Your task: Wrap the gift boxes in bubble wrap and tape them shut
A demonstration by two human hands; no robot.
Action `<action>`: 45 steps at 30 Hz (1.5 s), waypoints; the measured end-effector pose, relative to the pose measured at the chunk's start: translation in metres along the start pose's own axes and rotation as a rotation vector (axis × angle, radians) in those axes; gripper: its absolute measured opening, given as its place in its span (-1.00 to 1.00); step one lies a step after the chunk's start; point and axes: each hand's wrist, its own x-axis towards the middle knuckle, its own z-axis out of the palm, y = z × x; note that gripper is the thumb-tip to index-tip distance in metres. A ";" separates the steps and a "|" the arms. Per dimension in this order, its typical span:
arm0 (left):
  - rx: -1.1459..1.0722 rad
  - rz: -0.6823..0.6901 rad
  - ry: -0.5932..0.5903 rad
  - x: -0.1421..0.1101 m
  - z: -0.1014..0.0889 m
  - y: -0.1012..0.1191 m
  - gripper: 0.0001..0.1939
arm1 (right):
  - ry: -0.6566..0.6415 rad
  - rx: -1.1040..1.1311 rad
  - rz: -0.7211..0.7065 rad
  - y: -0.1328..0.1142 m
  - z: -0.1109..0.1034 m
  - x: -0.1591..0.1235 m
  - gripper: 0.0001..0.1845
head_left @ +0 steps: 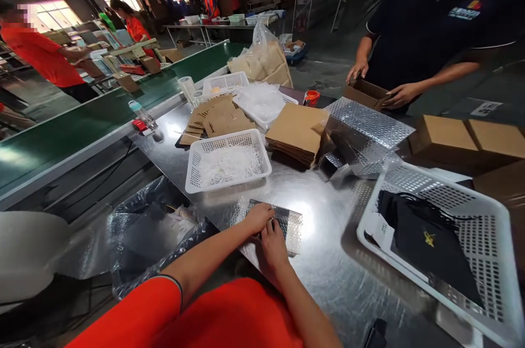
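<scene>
Near the front edge of the steel table point(320, 282), a flat dark item lies on a sheet of bubble wrap point(295, 227). My left hand point(259, 218) comes in from the left and rests over it with bent fingers. Close beside it, my right hand point(274, 241) has its fingers drawn together, and the two hands meet at the fingertips. A small dark thing shows between them, too hidden to name. Just beyond stands a white basket point(194, 175) of white shredded filler.
At right, a white basket point(502, 260) holds black pouches point(426, 238). Flat cardboard point(299, 126), bubble wrap sheets point(369, 123) and a tape dispenser point(141, 126) lie farther back. A green conveyor point(123, 107) runs along the left. A co-worker's hands point(406, 94) hold an open box.
</scene>
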 end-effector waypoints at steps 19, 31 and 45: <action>-0.013 0.189 -0.044 -0.024 0.022 -0.023 0.04 | 0.102 -0.077 0.002 0.023 0.022 0.004 -0.33; 0.151 0.111 -0.084 -0.026 0.036 -0.030 0.00 | 0.110 -0.011 0.074 0.033 0.052 0.015 -0.33; 0.434 0.040 -0.155 -0.039 0.029 -0.022 -0.08 | 0.749 -0.013 1.309 0.159 -0.056 -0.287 -0.11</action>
